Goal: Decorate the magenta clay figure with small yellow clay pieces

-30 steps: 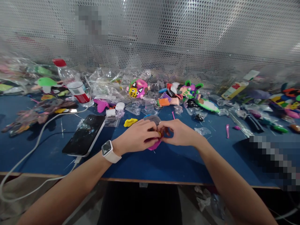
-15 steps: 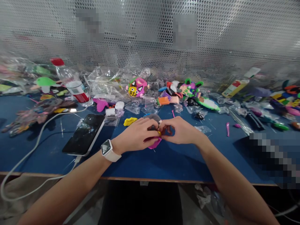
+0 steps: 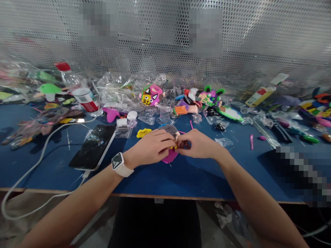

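My left hand (image 3: 151, 147), with a white watch on its wrist, and my right hand (image 3: 198, 144) meet at the middle of the blue table (image 3: 160, 179). Both are closed in a pinch on a small foam craft piece (image 3: 170, 155). The piece is magenta below, with a yellow bit showing between the fingertips. Most of it is hidden by my fingers. A grey round foam part (image 3: 169, 128) lies just behind my hands.
A phone (image 3: 93, 146) on a white cable lies to the left. A plastic bottle (image 3: 77, 89) with a red cap, clear bags, a pink foam cat face (image 3: 151, 94) and several coloured foam pieces line the back. A perforated metal screen (image 3: 165, 41) stands behind the table.
My hands have stayed together on the piece, with only small finger shifts. The dark red bit by my right fingers no longer shows.
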A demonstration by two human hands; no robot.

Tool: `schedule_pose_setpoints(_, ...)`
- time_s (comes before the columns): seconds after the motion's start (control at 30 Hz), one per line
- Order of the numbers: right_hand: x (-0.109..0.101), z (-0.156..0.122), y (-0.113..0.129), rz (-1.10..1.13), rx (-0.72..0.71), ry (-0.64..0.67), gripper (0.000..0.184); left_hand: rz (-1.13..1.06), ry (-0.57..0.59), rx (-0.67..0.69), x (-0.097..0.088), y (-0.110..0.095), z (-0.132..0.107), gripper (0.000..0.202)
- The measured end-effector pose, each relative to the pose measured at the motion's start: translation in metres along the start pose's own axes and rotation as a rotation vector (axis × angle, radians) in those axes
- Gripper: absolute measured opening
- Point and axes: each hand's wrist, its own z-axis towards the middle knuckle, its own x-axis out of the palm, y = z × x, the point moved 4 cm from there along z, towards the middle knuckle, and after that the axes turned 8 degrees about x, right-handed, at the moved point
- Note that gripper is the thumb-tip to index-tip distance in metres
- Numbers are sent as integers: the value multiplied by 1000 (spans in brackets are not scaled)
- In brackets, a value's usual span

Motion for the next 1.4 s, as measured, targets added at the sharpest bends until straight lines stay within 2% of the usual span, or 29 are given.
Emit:
schedule_pose_setpoints(0.5,-1,0,0,-19,-14,-30,9,33,-46,22,-5,-1,-1,23)
schedule_pose_setpoints(0.63,-1,1,-1,-46,2,-48,8,46,-15,51,-5,-2,-1,23)
schedule_pose_setpoints(1.13,1,1,1,-76,2,-55,5,-2,4,27,-6,-3,-2,25)
schedule_pose_setpoints(1.4,4,1,-2,-46,-7,9,9,-74,-23,-8,-4,-1,-3,25)
